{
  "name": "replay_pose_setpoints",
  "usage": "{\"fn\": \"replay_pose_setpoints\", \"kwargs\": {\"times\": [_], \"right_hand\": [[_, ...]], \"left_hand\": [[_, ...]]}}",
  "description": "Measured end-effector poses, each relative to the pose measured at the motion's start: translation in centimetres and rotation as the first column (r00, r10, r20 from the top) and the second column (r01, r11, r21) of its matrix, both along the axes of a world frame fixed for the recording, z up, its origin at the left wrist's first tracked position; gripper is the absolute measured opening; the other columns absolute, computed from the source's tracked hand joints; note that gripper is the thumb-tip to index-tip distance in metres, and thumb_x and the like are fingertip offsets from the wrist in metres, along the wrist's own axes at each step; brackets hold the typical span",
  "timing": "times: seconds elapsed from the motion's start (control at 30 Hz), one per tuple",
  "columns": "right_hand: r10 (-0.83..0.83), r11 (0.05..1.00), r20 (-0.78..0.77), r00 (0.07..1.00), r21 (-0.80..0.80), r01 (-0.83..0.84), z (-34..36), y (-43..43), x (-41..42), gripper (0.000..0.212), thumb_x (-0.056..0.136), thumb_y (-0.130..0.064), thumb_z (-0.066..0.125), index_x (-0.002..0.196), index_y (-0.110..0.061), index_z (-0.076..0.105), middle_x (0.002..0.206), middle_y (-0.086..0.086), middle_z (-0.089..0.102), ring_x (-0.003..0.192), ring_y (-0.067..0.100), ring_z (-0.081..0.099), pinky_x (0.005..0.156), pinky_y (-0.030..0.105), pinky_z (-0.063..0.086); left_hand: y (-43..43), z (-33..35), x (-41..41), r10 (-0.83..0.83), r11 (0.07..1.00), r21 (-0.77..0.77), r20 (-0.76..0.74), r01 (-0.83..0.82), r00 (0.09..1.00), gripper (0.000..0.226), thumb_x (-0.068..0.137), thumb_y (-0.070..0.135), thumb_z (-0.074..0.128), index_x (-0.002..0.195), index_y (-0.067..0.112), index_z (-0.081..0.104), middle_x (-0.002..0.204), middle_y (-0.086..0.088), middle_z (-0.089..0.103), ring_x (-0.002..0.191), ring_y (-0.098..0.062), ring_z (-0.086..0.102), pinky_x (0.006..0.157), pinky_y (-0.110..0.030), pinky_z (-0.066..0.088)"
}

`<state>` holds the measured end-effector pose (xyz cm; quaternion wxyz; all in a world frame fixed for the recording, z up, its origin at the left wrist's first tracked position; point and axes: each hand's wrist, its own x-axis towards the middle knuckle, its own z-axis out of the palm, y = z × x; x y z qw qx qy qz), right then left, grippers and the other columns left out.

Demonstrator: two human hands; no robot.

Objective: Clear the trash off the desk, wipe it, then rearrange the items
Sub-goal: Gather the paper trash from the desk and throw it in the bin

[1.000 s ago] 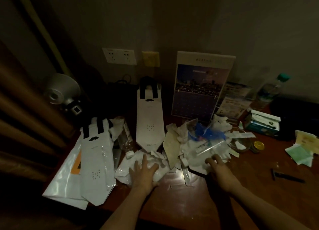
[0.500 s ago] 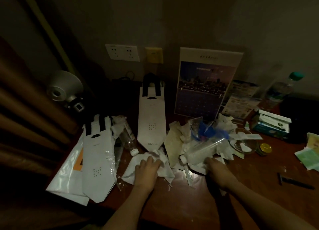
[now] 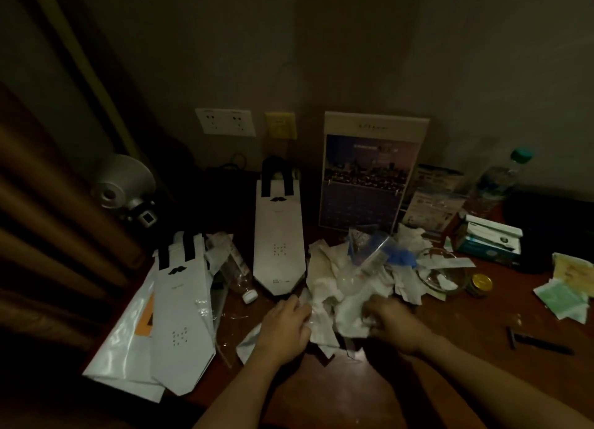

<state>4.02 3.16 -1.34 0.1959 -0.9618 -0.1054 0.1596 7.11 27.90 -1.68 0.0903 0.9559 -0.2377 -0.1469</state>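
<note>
Our left hand point(image 3: 287, 327) and right hand point(image 3: 392, 324) both clutch the crumpled paper pile point(image 3: 340, 287), near edge, mid worktop point(image 3: 353, 396).

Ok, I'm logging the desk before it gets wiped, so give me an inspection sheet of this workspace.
Surface: wooden desk, bare only near the front edge.
Job's things: trash heap of crumpled paper and plastic, centre.
Clutter: white paper bags, lying bottle, calendar, small tin.
Hands: left hand and right hand both grip the trash heap's near side.
Cables: dark cable below the wall sockets, dim.
Surroundings: curtain left, lamp beside it.
</note>
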Motion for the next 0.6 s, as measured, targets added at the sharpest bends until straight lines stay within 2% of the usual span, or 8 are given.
{"fn": "replay_pose_setpoints", "kwargs": {"times": [0.1, 0.17, 0.2, 0.27, 0.33, 0.43, 0.5, 0.6], "right_hand": [[0.054, 0.999, -0.146, 0.988, 0.016, -0.052, -0.5, 2.0, -0.9, 0.019, 0.089, -0.022, 0.055, 0.107, -0.016, 0.057, 0.108, 0.000, 0.055, 0.093, 0.012, 0.050, 0.078, 0.024, 0.038], [0.065, 0.998, -0.195, 0.979, 0.035, -0.060, -0.7, 3.2, -1.0, 0.023, 0.093, -0.019, 0.049, 0.115, -0.012, 0.052, 0.115, 0.007, 0.056, 0.100, 0.021, 0.054, 0.080, 0.026, 0.037], [0.072, 0.997, -0.217, 0.974, 0.023, -0.069, -1.0, 3.6, -1.0, 0.033, 0.095, -0.021, 0.048, 0.126, -0.012, 0.047, 0.124, 0.009, 0.054, 0.107, 0.025, 0.054, 0.085, 0.028, 0.038], [0.074, 0.997, -0.236, 0.969, -0.003, -0.077, -1.5, 4.2, -1.0, 0.058, 0.096, -0.023, 0.048, 0.148, -0.017, 0.023, 0.139, 0.011, 0.047, 0.119, 0.026, 0.050, 0.094, 0.028, 0.037], [0.085, 0.990, -0.263, 0.961, -0.083, -0.111, -2.1, 4.3, -0.7, 0.072, 0.095, -0.022, 0.050, 0.152, -0.023, 0.007, 0.140, 0.014, 0.045, 0.121, 0.028, 0.048, 0.096, 0.030, 0.037], [0.104, 0.969, -0.310, 0.945, -0.183, -0.166, -3.3, 3.6, -0.4, 0.070, 0.095, -0.025, 0.050, 0.152, -0.028, 0.009, 0.132, 0.016, 0.047, 0.119, 0.031, 0.048, 0.095, 0.034, 0.038], [0.145, 0.951, -0.294, 0.945, -0.223, -0.215, -3.6, 3.0, -0.3, 0.066, 0.095, -0.026, 0.049, 0.151, -0.031, 0.014, 0.130, 0.015, 0.048, 0.119, 0.032, 0.048, 0.095, 0.034, 0.039], [0.185, 0.943, -0.223, 0.957, -0.233, -0.237, -3.7, 2.7, -0.1, 0.054, 0.091, -0.022, 0.054, 0.141, -0.025, 0.032, 0.125, 0.010, 0.047, 0.112, 0.031, 0.051, 0.092, 0.034, 0.042]], "left_hand": [[0.0, -0.2, 0.2, -0.006, 0.998, 0.056, -0.059, 0.009, 0.998, 0.044, 0.091, 0.026, 0.044, 0.134, 0.021, 0.039, 0.130, -0.005, 0.041, 0.115, -0.024, 0.044, 0.091, -0.034, 0.043], [0.0, -0.1, 0.7, -0.014, 0.997, 0.074, -0.085, 0.021, 0.996, 0.057, 0.090, 0.024, 0.047, 0.144, 0.025, 0.028, 0.134, -0.006, 0.040, 0.118, -0.025, 0.045, 0.093, -0.035, 0.043], [-0.1, 0.0, 1.1, -0.019, 0.996, 0.079, -0.093, 0.027, 0.995, 0.063, 0.090, 0.022, 0.048, 0.147, 0.028, 0.022, 0.135, -0.006, 0.041, 0.118, -0.025, 0.046, 0.093, -0.036, 0.044], [-0.5, 0.2, 1.8, -0.024, 0.994, 0.101, -0.131, 0.037, 0.991, 0.076, 0.090, 0.018, 0.049, 0.151, 0.037, 0.008, 0.132, -0.008, 0.043, 0.114, -0.028, 0.049, 0.089, -0.039, 0.047], [-1.2, 0.2, 2.6, -0.011, 0.993, 0.116, -0.208, 0.036, 0.978, 0.082, 0.092, 0.021, 0.050, 0.149, 0.047, -0.003, 0.137, -0.011, 0.040, 0.115, -0.032, 0.050, 0.088, -0.040, 0.046], [-2.2, -0.7, 3.7, 0.036, 0.992, 0.127, -0.320, 0.005, 0.947, 0.079, 0.094, 0.032, 0.051, 0.146, 0.054, -0.005, 0.154, -0.012, 0.022, 0.131, -0.033, 0.040, 0.101, -0.039, 0.039], [-2.7, -1.5, 4.1, 0.049, 0.988, 0.153, -0.393, 0.013, 0.918, 0.079, 0.094, 0.037, 0.053, 0.148, 0.051, -0.003, 0.159, -0.011, 0.009, 0.141, -0.032, 0.026, 0.110, -0.040, 0.030], [-3.0, -3.0, 4.0, 0.091, 0.984, 0.175, -0.414, -0.018, 0.906, 0.078, 0.091, 0.040, 0.058, 0.149, 0.049, 0.006, 0.160, -0.008, -0.007, 0.142, -0.037, 0.017, 0.114, -0.041, 0.025]]}}
